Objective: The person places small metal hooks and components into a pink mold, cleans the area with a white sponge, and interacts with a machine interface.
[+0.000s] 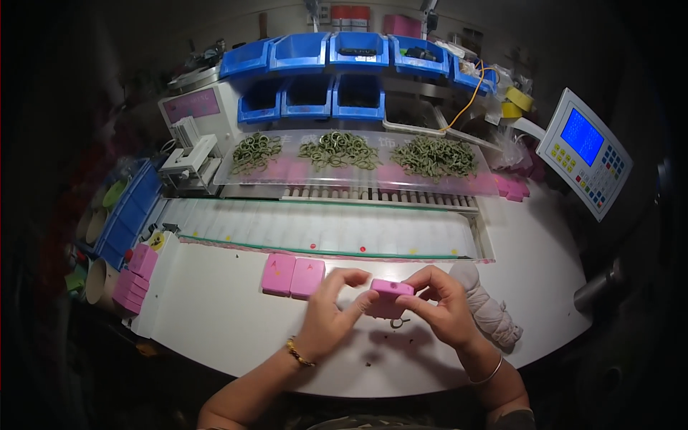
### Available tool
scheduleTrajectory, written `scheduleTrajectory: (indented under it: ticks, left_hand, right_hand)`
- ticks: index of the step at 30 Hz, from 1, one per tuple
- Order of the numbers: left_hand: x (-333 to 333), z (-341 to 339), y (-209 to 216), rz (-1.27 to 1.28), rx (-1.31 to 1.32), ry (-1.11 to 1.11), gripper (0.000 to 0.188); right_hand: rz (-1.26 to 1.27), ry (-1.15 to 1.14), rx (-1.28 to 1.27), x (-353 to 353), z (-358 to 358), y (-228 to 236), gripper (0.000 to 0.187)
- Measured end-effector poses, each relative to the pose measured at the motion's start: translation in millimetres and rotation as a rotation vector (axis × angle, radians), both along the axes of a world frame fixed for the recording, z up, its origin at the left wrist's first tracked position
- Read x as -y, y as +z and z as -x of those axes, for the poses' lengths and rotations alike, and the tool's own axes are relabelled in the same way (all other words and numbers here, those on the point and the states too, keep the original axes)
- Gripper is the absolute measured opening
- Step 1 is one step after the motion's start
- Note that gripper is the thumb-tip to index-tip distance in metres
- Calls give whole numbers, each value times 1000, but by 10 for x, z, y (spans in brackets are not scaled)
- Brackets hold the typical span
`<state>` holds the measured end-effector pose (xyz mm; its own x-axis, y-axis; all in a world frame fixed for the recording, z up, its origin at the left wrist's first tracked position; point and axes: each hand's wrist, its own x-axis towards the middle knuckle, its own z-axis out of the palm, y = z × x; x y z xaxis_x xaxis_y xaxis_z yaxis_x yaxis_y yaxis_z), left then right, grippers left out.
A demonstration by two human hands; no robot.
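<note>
My left hand (331, 314) and my right hand (441, 304) hold a small pink block (391, 289) between their fingertips, just above the white table (215, 315). A second pink piece (383, 308) lies right under it. A small dark ring (396, 323) rests on the table below the block. Two more pink blocks (292, 276) lie side by side to the left of my left hand. I wear a bead bracelet on the left wrist and a thin bangle on the right.
A white conveyor belt (322, 231) runs behind the hands. Beyond it a clear tray (351, 168) carries three heaps of green rings. Blue bins (333, 97) are stacked at the back. A control panel (584, 152) stands at right, pink blocks (135, 279) are piled at left, and a white cloth (491, 308) lies by my right hand.
</note>
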<state>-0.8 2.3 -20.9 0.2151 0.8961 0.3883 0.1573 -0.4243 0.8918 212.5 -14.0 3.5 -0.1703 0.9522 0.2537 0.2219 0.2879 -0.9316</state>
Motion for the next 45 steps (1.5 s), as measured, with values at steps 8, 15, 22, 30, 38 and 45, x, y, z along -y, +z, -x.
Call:
scheduleTrajectory:
  ticks: [8,15,22,30,38,45]
  left_hand:
    - [-122,452,-40,-245,-921,485,51]
    - [38,322,-102,-233,-932,298,53]
    - [-38,294,-6,253,-167,-31,68]
    - [-188,39,181,-39,-19,-370,89]
    - [-368,8,214,187,176,-571,82]
    - [-347,-115,-98,124,300,-291,62]
  right_hand:
    - [175,-162,8,-377,-158,-215,22]
    - [50,-136,565,-546,-47,-336,28]
    - [60,36,271,-397,96,-152,41]
    - [-259,272,66,-298,161,-4,64]
    - [-238,238,119,-265,-33,128,60]
    - [100,108,-311,-248,102,-35,40]
